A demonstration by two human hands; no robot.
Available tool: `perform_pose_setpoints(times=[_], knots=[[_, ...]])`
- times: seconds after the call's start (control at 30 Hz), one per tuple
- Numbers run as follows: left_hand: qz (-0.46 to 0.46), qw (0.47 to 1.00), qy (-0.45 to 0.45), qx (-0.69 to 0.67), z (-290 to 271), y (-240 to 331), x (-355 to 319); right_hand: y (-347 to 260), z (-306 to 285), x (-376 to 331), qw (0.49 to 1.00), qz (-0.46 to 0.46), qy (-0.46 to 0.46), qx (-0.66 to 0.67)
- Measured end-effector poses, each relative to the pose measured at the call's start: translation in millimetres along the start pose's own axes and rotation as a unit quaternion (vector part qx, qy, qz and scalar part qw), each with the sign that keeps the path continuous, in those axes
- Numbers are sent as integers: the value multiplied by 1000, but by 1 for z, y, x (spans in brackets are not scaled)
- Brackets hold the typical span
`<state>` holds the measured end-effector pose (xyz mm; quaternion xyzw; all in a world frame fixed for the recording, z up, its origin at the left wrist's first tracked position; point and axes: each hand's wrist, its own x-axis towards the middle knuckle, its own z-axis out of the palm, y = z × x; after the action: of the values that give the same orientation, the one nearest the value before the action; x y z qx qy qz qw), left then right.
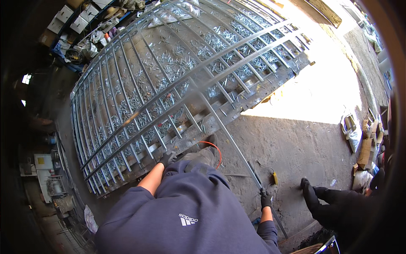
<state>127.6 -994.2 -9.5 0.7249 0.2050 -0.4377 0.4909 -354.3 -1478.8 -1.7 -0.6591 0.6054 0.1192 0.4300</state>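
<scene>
My right hand (266, 199), in a dark glove, is closed round a long, thin metal bar (237, 146). The bar slants from the floor side up to the front rails of a large metal railing frame (148, 112). At the near edge of the work table, my left hand (168, 158), also gloved, is beside the ends of the frame's crossbars. Its fingers are too dark to make out. The frame lies flat, with many parallel bars crossing two long rails. Countless short shiny metal pieces (169, 61) lie scattered beneath and between the bars.
An orange hose (219, 153) curves by my foot. On the floor to the right lies a yellow tool or box (275, 178) with a cable. Another person in dark clothes (338, 203) is at the lower right. Cardboard (367, 148) and bags stand along the right side.
</scene>
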Motion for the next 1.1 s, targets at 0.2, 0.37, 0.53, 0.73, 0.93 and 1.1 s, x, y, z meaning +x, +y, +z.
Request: perform_pose_setpoints(times=[0.2,0.37,0.53,0.73,0.93,1.1], knots=[[115,993,29,-24,2,56,-3,-10,4,10,990,-52,-38,128],[222,970,67,-68,1,87,23,-24,32,10,992,-65,4,105],[267,959,91,25,18,113,48,-146,108,43,995,-93,-26,38],[386,907,109,132,54,145,64,-421,224,60,881,-413,-164,164],[435,756,297,389,11,190,65,-370,158,52,895,-419,-122,95],[254,743,394,478,-14,192,79,-231,104,34,971,-132,-187,61]])
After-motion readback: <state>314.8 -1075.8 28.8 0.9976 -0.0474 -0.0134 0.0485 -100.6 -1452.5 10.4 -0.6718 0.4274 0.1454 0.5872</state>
